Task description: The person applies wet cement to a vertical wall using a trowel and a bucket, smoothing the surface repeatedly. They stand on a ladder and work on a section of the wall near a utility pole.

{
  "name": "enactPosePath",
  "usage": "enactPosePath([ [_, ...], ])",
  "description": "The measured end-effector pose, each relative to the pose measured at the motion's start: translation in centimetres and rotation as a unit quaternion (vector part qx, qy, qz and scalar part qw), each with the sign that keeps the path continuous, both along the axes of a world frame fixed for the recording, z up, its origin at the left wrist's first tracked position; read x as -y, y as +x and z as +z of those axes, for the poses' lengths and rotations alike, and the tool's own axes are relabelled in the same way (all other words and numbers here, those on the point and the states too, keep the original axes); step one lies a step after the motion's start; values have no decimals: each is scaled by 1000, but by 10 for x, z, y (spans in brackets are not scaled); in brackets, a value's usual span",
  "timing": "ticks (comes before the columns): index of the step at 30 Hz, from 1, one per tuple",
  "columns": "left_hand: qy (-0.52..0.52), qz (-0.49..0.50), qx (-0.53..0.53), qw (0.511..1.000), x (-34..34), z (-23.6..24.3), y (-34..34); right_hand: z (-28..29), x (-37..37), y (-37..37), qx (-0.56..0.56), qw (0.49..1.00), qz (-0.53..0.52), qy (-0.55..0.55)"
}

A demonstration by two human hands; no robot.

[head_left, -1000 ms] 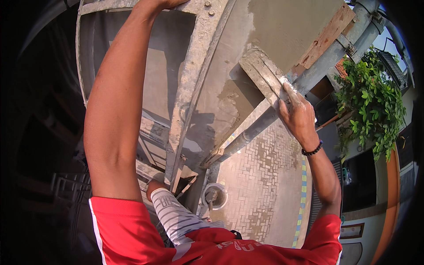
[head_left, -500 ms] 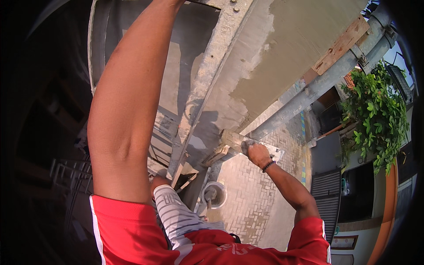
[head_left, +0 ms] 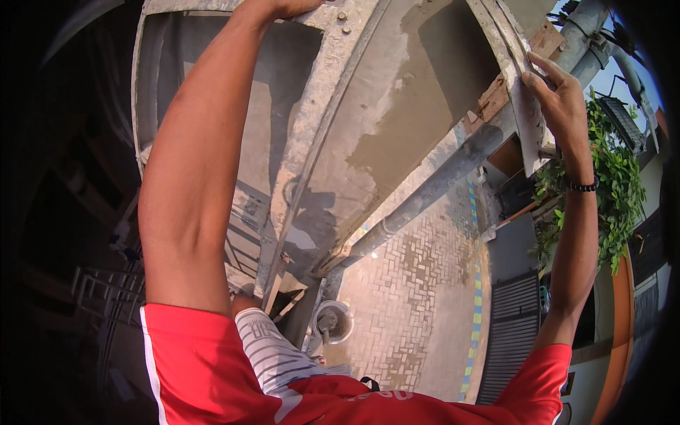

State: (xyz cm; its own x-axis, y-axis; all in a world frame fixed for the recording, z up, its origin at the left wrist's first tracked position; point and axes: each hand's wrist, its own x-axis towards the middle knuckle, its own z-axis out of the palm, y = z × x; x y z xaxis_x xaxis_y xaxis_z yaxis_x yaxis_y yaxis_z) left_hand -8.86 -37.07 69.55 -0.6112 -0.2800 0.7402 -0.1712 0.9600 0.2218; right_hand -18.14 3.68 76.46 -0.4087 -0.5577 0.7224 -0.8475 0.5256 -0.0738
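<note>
My right hand [head_left: 567, 106] grips a long, pale straightedge [head_left: 506, 71] crusted with cement, its thumb on the near face and fingers over the edge. The tool is raised at the upper right, and its far end is cut off by the picture. Under it lies a plastered surface [head_left: 397, 156], dark and smooth beside a paler, rougher patch, with the tool's shadow on it. At the top edge, my left hand [head_left: 294, 6] touches the bolted, cement-spattered frame [head_left: 312, 106]; its fingers are mostly out of the picture.
A white bucket [head_left: 348, 322] with grey mix stands low in the middle, on the paving [head_left: 418, 297]. A grey pipe [head_left: 439, 180] runs along the plaster's right edge, near a rough wooden board [head_left: 492, 99]. A leafy shrub [head_left: 623, 177] and a dark slatted gate [head_left: 504, 326] are at the right.
My right hand has risen from the lower end of the plaster to the upper right, bringing the tool up with it. My left arm has shifted only slightly, and the view has tilted a little.
</note>
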Motion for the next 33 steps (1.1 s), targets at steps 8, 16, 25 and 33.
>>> enactPosePath([
  [8, 36, 15, 13, 999, 3, -8, 12, -93, 45, 20, -53, 971, -116, 203],
  [16, 63, 23, 14, 998, -4, -6, 16, -299, 21, 4, -24, 929, -64, 363],
  [25, 82, 43, 18, 996, -33, 11, 27, -353, -16, -9, 394, 891, 138, 178],
  [33, 112, 52, 59, 991, -36, 16, 36, -189, 7, 27, 219, 974, 48, -7],
])
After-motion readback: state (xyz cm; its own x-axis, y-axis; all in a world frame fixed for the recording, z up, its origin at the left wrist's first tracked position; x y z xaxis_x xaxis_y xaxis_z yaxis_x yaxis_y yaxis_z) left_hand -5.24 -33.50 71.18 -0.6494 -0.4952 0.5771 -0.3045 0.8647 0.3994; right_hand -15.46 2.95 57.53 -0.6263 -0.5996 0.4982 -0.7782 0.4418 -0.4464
